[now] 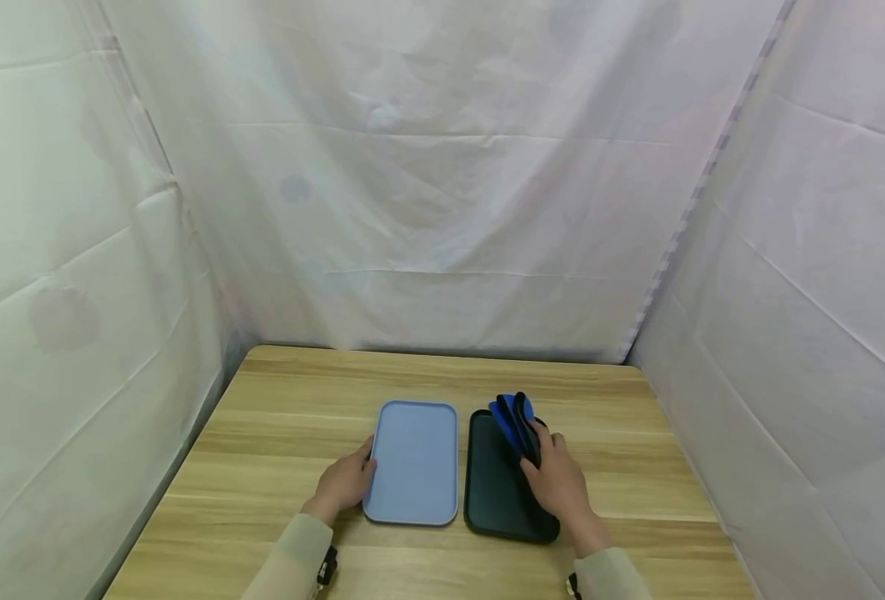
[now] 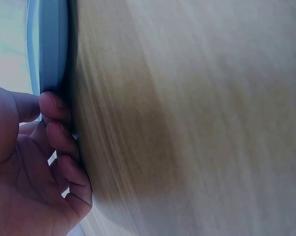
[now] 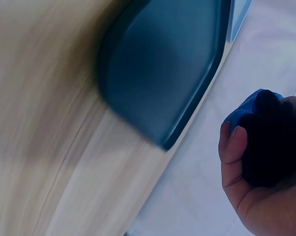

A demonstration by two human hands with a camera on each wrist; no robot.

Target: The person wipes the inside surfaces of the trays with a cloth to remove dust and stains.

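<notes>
A person's left hand (image 1: 345, 481) grips the left edge of a light-blue tray (image 1: 416, 462) on a wood-grain tabletop (image 1: 262, 450), while the fingers of the right hand (image 1: 562, 485) wrap around a blue-and-black bundle (image 1: 513, 423) over the far end of a dark green tray (image 1: 497, 496) just beside the first.

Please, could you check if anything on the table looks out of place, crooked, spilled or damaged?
Only one small thing: the dark tray seems slightly turned compared with the light blue tray beside it, since its near edge slants more. I see nothing spilled or damaged. The blue-and-black bundle is in the right hand.
</notes>
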